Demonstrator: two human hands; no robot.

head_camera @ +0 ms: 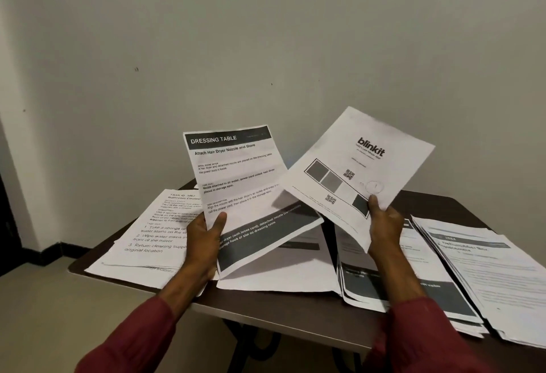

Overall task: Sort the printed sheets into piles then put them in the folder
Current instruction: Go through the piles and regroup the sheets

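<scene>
While loose pages cover the desk below, left hand: raised, thumb on the front and fingers curled behind, pinching the left edge of the DRESSING TABLE sheet.
DRESSING TABLE sheet: up in the air over the table, top leaning back, its dark-banded lower part bending towards the camera; one page or several, hard to tell.
Right hand: also up, thumb pressed on the printed face, fingers tucked behind, gripping the blinkit sheet near its lower corner.
Blinkit sheet: airborne and tilted, just right of the other held page, their edges meeting in the middle.
Table: dark brown, carrying four spreads of paper.
Left pile: a Bathroom Counter page on top.
Middle pile: white pages, lying beneath the held sheets.
Dark-banded pile: fanned, under the right forearm.
Right pile: fanned at the far right, grey-blue header showing.
</scene>
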